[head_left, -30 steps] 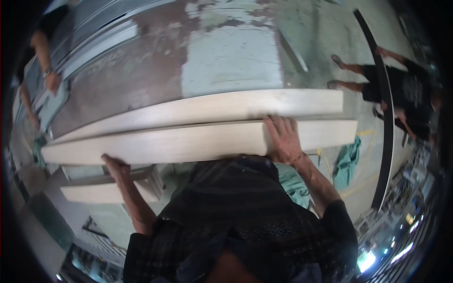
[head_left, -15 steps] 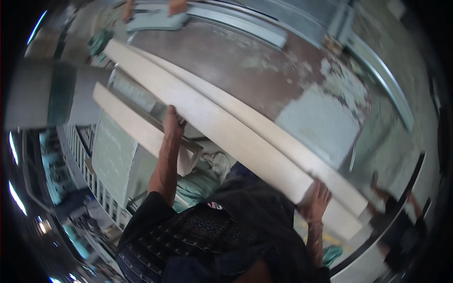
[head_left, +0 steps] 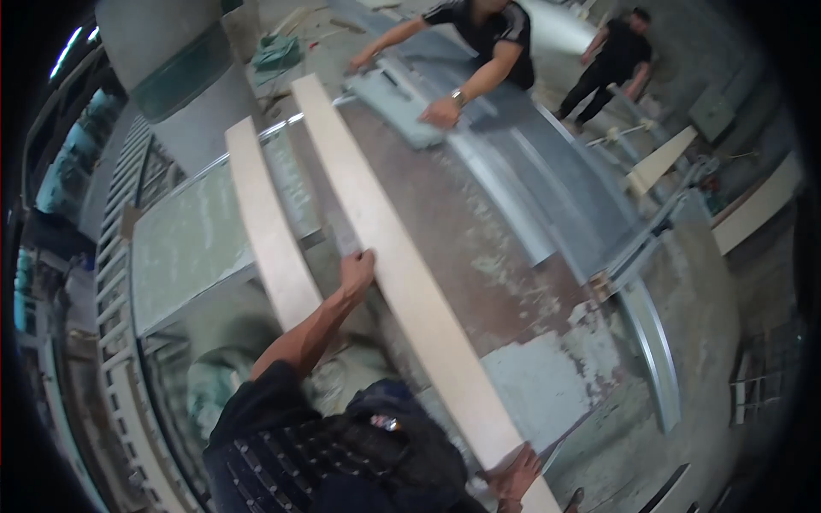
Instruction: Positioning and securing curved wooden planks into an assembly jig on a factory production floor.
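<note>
While left hand [head_left: 357,267] clasps long plank [head_left: 402,274] mid-edge, right hand [head_left: 513,474] grips near end.

A worn metal-topped machine table [head_left: 479,256] (paint flaking) bears two long pale wooden boards [head_left: 402,265]

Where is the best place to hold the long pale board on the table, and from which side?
Probably by its long edges, one hand per side, well apart. The long pale board lies flat on the worn table; the left hand grips its left edge near the middle, the right hand its near end.
</note>
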Available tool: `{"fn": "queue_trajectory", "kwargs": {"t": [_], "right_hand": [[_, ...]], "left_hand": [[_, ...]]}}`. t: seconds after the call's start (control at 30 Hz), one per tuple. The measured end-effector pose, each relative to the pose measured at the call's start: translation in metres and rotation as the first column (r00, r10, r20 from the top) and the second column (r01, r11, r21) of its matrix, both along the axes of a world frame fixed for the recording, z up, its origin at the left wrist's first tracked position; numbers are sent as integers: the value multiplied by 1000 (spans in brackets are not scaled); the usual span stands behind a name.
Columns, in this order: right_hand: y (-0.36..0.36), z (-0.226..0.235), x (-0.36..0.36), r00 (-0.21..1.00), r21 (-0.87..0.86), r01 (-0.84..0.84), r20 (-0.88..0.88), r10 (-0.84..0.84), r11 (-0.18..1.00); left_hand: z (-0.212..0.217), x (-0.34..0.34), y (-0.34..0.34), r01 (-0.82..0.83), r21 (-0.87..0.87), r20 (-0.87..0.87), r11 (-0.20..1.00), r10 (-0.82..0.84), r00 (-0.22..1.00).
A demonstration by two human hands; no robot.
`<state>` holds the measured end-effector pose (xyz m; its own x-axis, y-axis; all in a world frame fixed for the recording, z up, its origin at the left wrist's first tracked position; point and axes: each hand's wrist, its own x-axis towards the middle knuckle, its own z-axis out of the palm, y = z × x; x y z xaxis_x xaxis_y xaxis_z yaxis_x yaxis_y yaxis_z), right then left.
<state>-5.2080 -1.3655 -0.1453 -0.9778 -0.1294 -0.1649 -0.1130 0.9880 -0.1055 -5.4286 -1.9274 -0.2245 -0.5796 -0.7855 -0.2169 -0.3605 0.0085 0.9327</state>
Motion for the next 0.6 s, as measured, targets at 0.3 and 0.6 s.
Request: {"fn": "queue_trajectory", "kwargs": {"t": [0.3, 0.6], "right_hand": [[11, -1, -1, 989, 19, 38, 142, -40, 999], [10, -8, -3, 971, 42, 59, 229, -67, 997]], "left_hand": [[9, 10, 14, 45, 131, -122, 990, -29, 992], [4, -1, 8, 66, 44, -102, 997, -61, 993]]}}
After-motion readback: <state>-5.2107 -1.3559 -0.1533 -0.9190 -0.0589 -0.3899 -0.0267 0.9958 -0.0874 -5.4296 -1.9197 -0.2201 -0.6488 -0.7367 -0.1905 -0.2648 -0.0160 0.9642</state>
